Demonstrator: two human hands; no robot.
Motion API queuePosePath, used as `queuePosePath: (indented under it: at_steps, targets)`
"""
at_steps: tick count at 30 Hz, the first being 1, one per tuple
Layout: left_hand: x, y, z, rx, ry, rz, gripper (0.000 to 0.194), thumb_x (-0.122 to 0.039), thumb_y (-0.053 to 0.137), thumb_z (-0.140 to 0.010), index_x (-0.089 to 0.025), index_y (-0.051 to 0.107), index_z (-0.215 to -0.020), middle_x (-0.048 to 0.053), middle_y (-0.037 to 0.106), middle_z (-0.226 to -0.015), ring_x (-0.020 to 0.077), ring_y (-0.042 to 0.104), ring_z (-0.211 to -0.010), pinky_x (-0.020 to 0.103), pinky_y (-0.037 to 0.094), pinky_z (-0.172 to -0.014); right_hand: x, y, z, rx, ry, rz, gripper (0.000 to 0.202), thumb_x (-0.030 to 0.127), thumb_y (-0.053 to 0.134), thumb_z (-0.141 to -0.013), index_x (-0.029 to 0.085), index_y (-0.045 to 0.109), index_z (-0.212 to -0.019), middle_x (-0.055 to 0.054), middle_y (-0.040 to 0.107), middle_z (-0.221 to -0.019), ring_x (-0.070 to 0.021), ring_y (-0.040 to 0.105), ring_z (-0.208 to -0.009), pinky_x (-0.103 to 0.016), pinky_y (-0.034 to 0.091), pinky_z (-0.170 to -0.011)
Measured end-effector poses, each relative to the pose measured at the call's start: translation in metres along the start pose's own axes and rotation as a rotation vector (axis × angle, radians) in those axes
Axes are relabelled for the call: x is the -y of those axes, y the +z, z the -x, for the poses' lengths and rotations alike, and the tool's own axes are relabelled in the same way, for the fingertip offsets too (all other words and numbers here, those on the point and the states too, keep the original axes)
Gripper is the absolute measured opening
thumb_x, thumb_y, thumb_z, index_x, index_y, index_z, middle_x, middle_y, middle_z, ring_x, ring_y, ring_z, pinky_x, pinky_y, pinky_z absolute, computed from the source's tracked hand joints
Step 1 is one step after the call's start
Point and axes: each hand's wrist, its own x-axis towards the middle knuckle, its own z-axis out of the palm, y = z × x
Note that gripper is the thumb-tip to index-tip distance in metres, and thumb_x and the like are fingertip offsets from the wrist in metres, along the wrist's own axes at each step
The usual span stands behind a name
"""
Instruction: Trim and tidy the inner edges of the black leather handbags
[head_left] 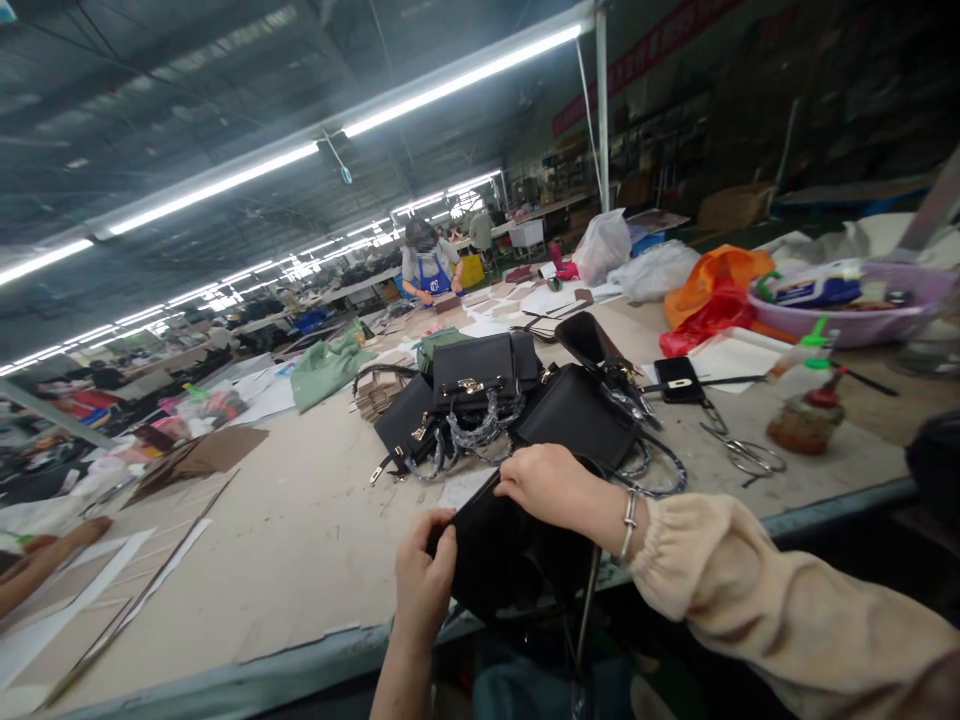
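A black handbag [495, 555] is held at the front edge of the table, partly over my lap. My left hand [425, 570] pinches its left corner between thumb and fingers. Along the upper edge, my right hand [551, 483] grips the same bag with bent fingers. Just beyond my hands lies a pile of black handbags [476, 372], some with gold clasps and handles wrapped in clear film. The lower part of the held bag is dark and hard to make out.
Right of the pile are a phone [679, 380], scissors [742, 452], a brown glue bottle [806, 420] and a purple basin [862, 325]. Green cloth [330, 370] lies behind left. Another person's arm [52, 560] rests at the far left; a person in a blue apron [435, 275] works across the table.
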Motion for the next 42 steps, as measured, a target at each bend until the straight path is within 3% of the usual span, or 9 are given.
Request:
queuePosePath:
  at_steps: [3,7,16,42]
  targets:
    - [0.001,0.006,0.0,0.012,-0.08,-0.015,0.022,-0.034,0.053,-0.082,-0.016,0.065,-0.085,0.001,0.065,-0.072,0.017,0.06,-0.068,0.024,0.046,-0.062,-0.001,0.0,-0.002,-0.016,0.016,-0.005,0.028,0.037,0.051,-0.088,0.017,0.07,-0.082,-0.008,0.07,-0.081,-0.0211,0.066,-0.078,-0.025,0.046,-0.065]
    - [0.003,0.01,-0.004,-0.026,-0.047,-0.038,0.027,-0.041,0.059,-0.079,-0.016,0.07,-0.082,0.003,0.07,-0.078,0.0197,0.064,-0.077,0.027,0.049,-0.071,-0.004,0.0,-0.004,-0.019,0.012,-0.026,0.028,0.037,0.051,-0.087,0.019,0.071,-0.079,-0.007,0.07,-0.079,-0.0211,0.066,-0.077,-0.025,0.046,-0.064]
    - [0.009,0.009,-0.011,-0.009,-0.049,-0.041,0.027,-0.042,0.063,-0.076,-0.017,0.072,-0.083,0.005,0.072,-0.084,0.0208,0.066,-0.08,0.029,0.051,-0.075,-0.005,0.004,-0.008,-0.022,0.033,-0.069,0.026,0.036,0.053,-0.086,0.019,0.072,-0.079,-0.008,0.071,-0.079,-0.0211,0.065,-0.077,-0.025,0.046,-0.066]
    - [0.008,0.009,-0.01,0.033,-0.09,-0.036,0.031,-0.045,0.062,-0.076,-0.015,0.069,-0.081,0.003,0.068,-0.074,0.0188,0.062,-0.072,0.024,0.046,-0.063,-0.005,0.005,-0.009,-0.02,0.058,-0.091,0.027,0.035,0.053,-0.085,0.018,0.072,-0.08,-0.01,0.071,-0.079,-0.0226,0.066,-0.079,-0.027,0.048,-0.069]
